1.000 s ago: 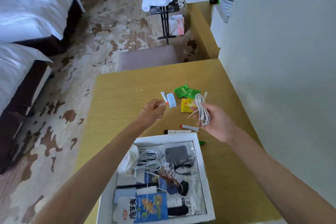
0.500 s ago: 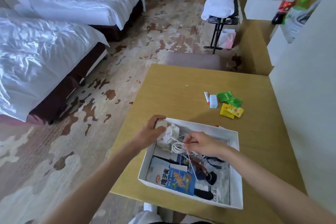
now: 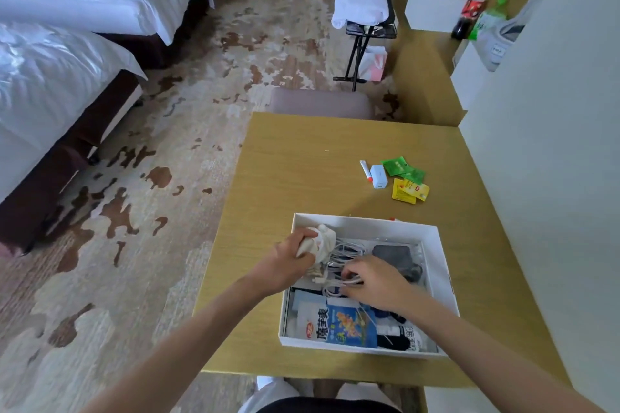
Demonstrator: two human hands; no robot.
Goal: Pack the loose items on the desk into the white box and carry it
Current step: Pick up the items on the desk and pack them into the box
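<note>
- Readable writing: a blue and white snack packet in the near part of the white box carries large dark Chinese characters, "魔芋爽"; the print on the other packets is too small to read.
- The white box sits on the wooden desk, near the desk's front edge, open at the top.
- Inside the box: the snack packet at the near wall, a dark grey flat pouch toward the far right corner, loose white cables in the middle, and some black things by the right wall that I cannot make out.
- The left hand is closed around a cream-white lumpy object at the box's far left corner, just above the rim.
- The right hand is palm-down in the middle of the box, its fingers curled over a coiled white cable and pressing it among the contents.
- Compared with a second ago: the right hand then held that cable up beyond the box, over the desk; now the cable and both hands are in the box.
- Beyond the box's far wall, still loose on the desk: a small white tube with a red cap, a white charger block just beside it, two green sachets and two yellow sachets.
- A red-tipped thing peeks from behind the box's far wall; what it is I cannot tell.
</note>
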